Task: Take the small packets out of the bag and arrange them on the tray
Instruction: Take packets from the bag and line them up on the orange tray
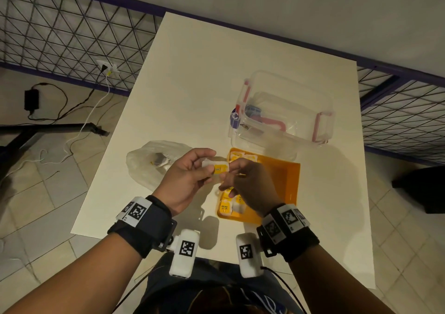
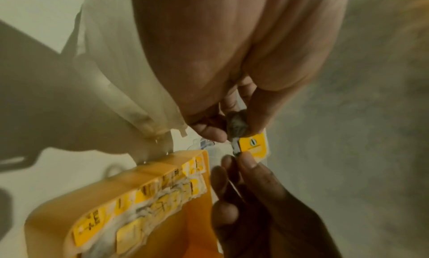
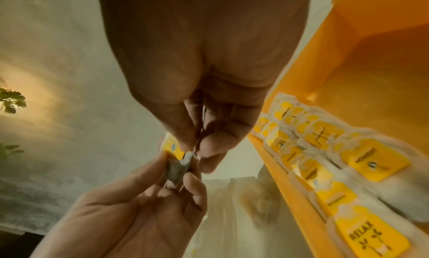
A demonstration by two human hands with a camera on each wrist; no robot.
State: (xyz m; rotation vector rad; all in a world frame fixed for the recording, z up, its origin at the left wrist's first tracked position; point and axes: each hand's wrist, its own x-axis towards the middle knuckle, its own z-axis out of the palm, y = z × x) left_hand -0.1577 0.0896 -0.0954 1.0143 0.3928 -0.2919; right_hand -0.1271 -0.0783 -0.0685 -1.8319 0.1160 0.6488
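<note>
Both hands hold one small white packet with a yellow tag (image 1: 218, 168) in the air, just left of the orange tray (image 1: 286, 169). My left hand (image 1: 204, 166) pinches the packet's pouch end (image 2: 236, 123) between thumb and fingers. My right hand (image 1: 231, 172) pinches the tag end (image 3: 174, 148). Several packets with yellow tags (image 3: 325, 152) lie in rows along the tray's left side (image 2: 148, 194). The crumpled clear plastic bag (image 1: 149, 162) lies on the table left of the hands, with something small still inside.
A clear plastic container with red clips (image 1: 286, 109) stands behind the tray. The white table (image 1: 192, 85) ends at its near edge by my wrists. Cables and a power adapter (image 1: 31, 99) lie on the tiled floor at the left.
</note>
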